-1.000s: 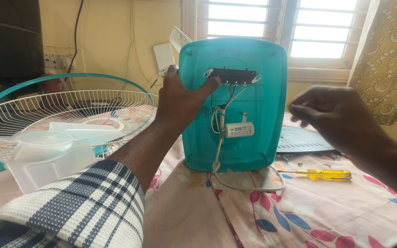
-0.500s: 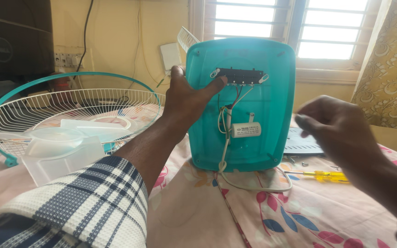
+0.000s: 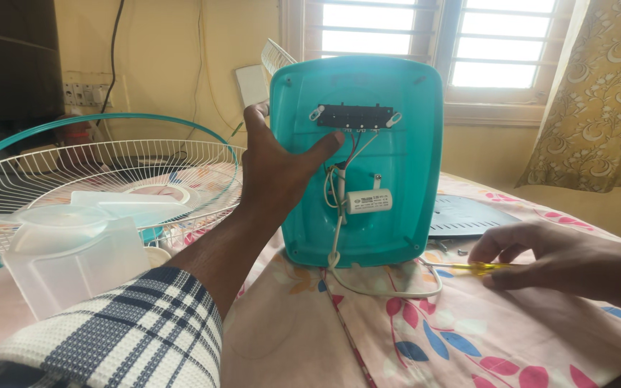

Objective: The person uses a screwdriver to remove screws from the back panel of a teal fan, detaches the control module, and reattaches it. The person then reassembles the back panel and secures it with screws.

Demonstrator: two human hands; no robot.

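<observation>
A white wire fan guard (image 3: 102, 176) lies at left. The left hand (image 3: 278, 169), spread wide, steadies the upright teal fan base (image 3: 368, 158) on the floral bedsheet (image 3: 425, 338). The right hand (image 3: 540, 255) pinches a yellow screwdriver (image 3: 472, 268) beside the base.

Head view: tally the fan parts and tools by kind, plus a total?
Teal fan base housing, held upright by left hand: 1
Wire fan guard: 1
Clear fan blade: 1
Dark grille cover: 1
White capacitor on the housing: 1
Yellow-handled screwdriver, under right hand: 1
Total: 6
</observation>
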